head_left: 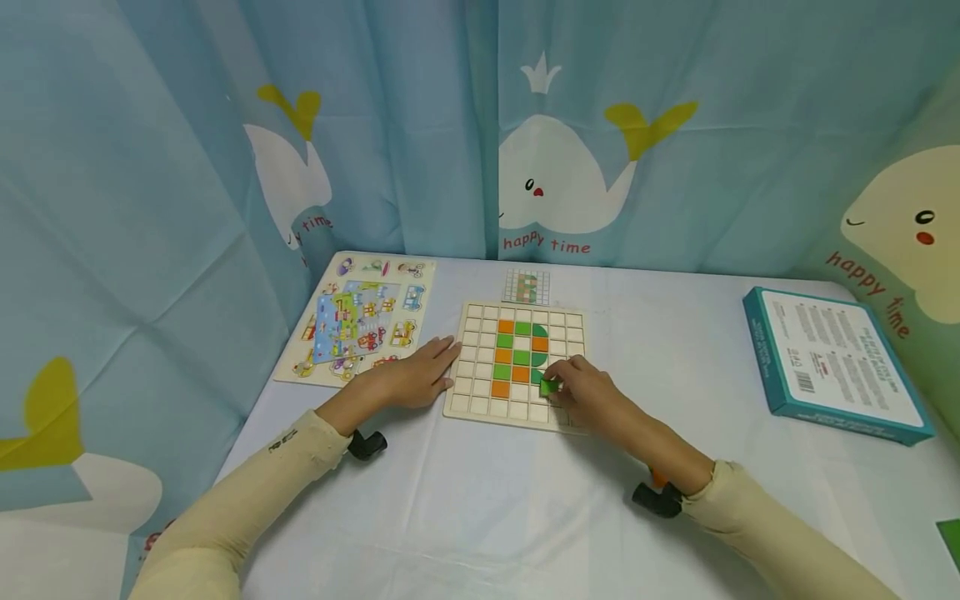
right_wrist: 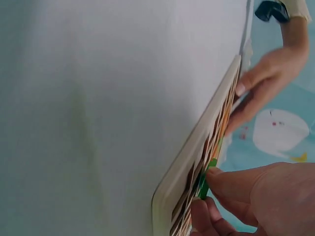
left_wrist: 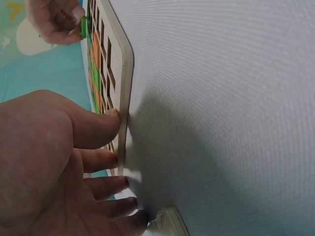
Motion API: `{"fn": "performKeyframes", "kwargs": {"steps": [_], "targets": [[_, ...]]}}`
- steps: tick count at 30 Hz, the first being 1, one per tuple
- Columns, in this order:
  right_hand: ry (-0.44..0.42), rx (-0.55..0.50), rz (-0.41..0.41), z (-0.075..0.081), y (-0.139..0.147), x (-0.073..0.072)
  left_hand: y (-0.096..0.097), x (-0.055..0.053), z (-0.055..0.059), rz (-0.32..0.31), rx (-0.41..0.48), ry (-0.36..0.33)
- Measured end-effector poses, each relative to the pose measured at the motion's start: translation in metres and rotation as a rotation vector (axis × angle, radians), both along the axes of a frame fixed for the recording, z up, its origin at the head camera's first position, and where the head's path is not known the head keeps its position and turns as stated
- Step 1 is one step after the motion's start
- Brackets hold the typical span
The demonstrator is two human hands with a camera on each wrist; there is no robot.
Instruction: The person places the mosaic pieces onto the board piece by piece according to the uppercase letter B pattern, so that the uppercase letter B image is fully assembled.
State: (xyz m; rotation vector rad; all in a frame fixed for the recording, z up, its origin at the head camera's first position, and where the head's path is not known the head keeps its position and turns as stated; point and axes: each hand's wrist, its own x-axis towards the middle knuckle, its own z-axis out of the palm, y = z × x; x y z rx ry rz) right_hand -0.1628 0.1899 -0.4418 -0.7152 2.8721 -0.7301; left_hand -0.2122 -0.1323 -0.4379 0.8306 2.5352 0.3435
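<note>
A wooden grid board (head_left: pixel 480 407) lies on the white table, with orange and green square tiles and dark green rounded tiles set in its middle cells. My right hand (head_left: pixel 592 392) pinches a green tile (head_left: pixel 550 388) over the lower right part of the board, just beside a dark green piece. In the right wrist view the green tile (right_wrist: pixel 205 184) is between thumb and fingers, tilted against the grid. My left hand (head_left: pixel 420 373) rests at the board's left edge, thumb and fingertips touching the rim, as the left wrist view shows.
Behind the board lies a small pattern card (head_left: pixel 527 287). A wooden picture puzzle board (head_left: pixel 420 279) with a blue picture card (head_left: pixel 352 321) on it is at the left. A teal box (head_left: pixel 836 362) lies at the right. A green corner (head_left: pixel 951 537) shows at the right edge.
</note>
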Motion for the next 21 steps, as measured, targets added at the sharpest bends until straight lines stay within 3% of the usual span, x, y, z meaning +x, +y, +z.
{"fn": "performKeyframes", "kwargs": {"steps": [13,21], "targets": [[0.122,-0.047,0.087,-0.003,-0.014,0.007,0.0,0.002,0.002,0.001,0.002,0.005],[-0.004,-0.015,0.033,0.019,0.008,0.006,0.0,0.001,0.001,0.009,-0.014,-0.007]]}}
